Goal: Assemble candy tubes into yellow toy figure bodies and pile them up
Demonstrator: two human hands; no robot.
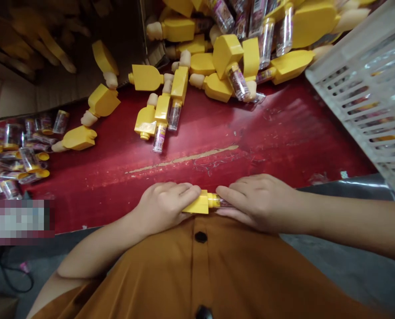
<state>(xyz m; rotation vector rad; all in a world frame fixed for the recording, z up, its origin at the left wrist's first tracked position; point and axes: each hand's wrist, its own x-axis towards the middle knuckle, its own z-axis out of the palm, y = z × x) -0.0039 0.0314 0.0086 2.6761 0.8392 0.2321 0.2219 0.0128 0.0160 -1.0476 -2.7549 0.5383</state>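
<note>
Close to my body, at the near edge of the red table, my left hand is closed around a yellow plastic piece. My right hand wraps round a small clear tube with printed contents. The tube's yellow end meets the neck of the yellow piece, in line with it. Most of the tube is hidden by my right fingers, and the far end of the yellow piece by my left hand. Ahead of my hands lie yellow pieces with pale knobbed ends, some with clear tubes attached.
A heap of yellow pieces and tubes lies at the back. Loose capped tubes are piled at the left. A white slatted basket stands at the right, and an open cardboard box holding pale hand-shaped pieces at the back left.
</note>
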